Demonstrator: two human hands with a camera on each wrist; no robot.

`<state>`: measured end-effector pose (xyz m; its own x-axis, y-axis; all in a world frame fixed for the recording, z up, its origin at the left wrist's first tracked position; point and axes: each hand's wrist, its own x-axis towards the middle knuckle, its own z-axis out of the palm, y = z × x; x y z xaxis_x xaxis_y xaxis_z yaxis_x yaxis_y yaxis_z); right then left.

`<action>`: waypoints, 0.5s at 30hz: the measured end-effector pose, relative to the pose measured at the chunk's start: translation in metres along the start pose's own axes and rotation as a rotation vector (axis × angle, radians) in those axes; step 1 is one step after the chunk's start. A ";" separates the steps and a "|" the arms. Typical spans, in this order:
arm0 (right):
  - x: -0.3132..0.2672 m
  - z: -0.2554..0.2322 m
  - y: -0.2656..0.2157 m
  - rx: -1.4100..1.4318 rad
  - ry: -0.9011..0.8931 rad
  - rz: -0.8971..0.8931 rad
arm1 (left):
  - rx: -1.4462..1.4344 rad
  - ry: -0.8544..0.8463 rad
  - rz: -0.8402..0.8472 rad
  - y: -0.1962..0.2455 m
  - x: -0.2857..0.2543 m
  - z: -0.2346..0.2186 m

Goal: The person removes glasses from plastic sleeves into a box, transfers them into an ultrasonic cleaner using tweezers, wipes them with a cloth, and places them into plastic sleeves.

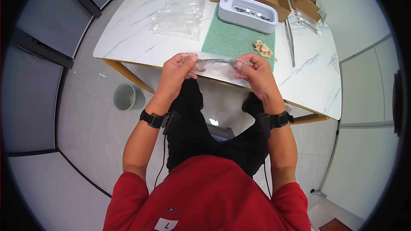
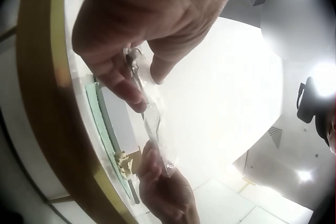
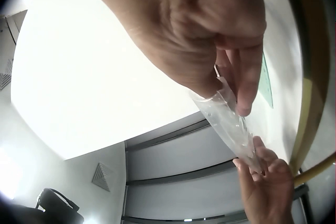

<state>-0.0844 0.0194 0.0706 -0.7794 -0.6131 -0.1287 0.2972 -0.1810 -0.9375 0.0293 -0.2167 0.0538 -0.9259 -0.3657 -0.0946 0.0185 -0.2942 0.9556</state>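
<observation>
My left hand (image 1: 177,73) and right hand (image 1: 259,76) pinch a clear plastic bag (image 1: 217,67) by its ends, slender dark item (image 1: 220,60) inside. Likely bagging; next probably calls for sealing.

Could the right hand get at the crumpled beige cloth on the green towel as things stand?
Probably yes: the crumpled beige cloth lies just beyond the right hand, with nothing visible between them, though that hand would likely need to release the clear plastic bag first.
</observation>
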 end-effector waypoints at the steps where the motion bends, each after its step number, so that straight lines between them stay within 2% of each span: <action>1: -0.002 -0.002 -0.004 -0.007 -0.030 0.028 | -0.029 -0.086 -0.058 0.000 -0.001 0.002; 5: -0.007 -0.016 -0.015 -0.088 0.009 0.033 | -0.006 -0.050 -0.036 -0.002 -0.002 0.009; 8: -0.013 -0.020 -0.014 -0.010 0.061 0.025 | -0.047 -0.054 -0.010 -0.002 -0.002 0.020; 10: -0.018 -0.015 -0.013 0.110 0.026 -0.039 | 0.010 0.021 -0.001 0.000 -0.003 0.033; 13: -0.024 -0.020 -0.008 -0.078 0.006 -0.078 | 0.094 -0.034 0.038 -0.005 -0.002 0.046; 15: -0.032 -0.018 -0.017 -0.051 0.054 -0.090 | 0.109 -0.057 0.053 -0.008 0.000 0.055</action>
<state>-0.0741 0.0557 0.0852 -0.8306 -0.5537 -0.0596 0.1974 -0.1926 -0.9612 0.0080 -0.1658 0.0613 -0.9448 -0.3262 -0.0300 0.0298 -0.1769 0.9838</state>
